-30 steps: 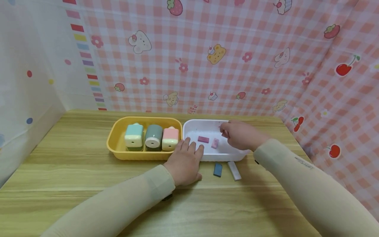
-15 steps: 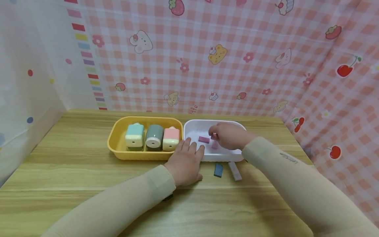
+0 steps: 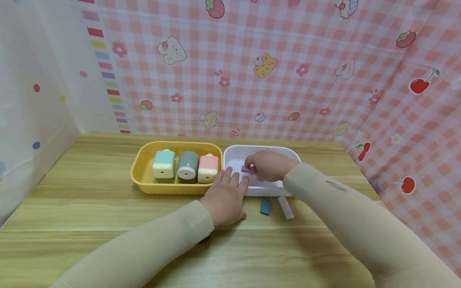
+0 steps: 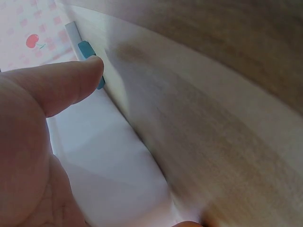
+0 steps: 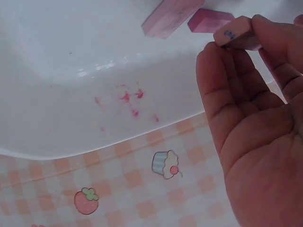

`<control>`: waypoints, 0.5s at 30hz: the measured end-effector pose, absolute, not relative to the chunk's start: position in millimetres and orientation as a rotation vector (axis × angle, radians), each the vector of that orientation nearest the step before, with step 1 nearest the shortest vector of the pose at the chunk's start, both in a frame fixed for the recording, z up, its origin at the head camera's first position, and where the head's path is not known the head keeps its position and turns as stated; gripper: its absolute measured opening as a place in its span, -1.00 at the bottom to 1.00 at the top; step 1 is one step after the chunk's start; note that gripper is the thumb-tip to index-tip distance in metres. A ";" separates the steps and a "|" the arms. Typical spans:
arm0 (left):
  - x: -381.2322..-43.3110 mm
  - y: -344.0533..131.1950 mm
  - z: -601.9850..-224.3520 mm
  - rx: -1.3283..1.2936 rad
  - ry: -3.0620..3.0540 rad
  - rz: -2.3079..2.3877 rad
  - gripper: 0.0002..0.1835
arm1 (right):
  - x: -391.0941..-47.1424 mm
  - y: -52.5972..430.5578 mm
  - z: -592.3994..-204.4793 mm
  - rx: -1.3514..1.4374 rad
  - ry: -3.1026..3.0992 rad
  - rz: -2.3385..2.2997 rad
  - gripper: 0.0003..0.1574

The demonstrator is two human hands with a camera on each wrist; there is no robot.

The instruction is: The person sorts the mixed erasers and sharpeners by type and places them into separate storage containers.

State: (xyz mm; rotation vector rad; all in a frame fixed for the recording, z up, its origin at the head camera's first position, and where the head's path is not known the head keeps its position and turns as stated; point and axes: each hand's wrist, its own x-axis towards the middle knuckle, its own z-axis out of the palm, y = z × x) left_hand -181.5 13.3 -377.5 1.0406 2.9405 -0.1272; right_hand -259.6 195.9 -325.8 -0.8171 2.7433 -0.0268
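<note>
My right hand (image 3: 271,165) is over the white tray (image 3: 235,149), pinching a small pinkish eraser (image 5: 235,33) with blue marks between thumb and fingertips. Two more erasers lie in the tray: a dark pink one (image 5: 208,21) and a light pink one (image 5: 170,18), the latter mostly behind the hand in the head view. With fingers spread, my left hand (image 3: 226,196) rests at the front rims where the white tray and the yellow tray (image 3: 140,176) meet. A blue eraser (image 3: 265,207) and a greyish-white eraser (image 3: 285,208) lie on the table before the white tray.
The yellow tray holds three pencil sharpeners: a mint one (image 3: 163,165), a grey one (image 3: 188,165) and a pink one (image 3: 208,168). Both trays stand side by side on the wooden table (image 3: 90,216). A patterned cloth (image 3: 223,64) hangs behind and on the right.
My right hand has moved left across the white tray with the eraser, from its right side to near the dark pink eraser. The left hand has stayed in place.
</note>
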 end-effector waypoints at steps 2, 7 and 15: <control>-181.3 12.9 -377.6 1.046 2.945 -0.128 0.07 | -261.1 192.0 -327.6 -0.839 2.730 -0.012 -0.78; -180.6 12.4 -377.5 1.060 2.954 -0.133 0.07 | -263.3 183.7 -330.7 -0.899 2.706 0.050 -0.78; -180.3 11.4 -377.3 1.086 2.971 -0.130 0.06 | -266.0 178.7 -336.1 -0.868 2.670 0.116 -0.81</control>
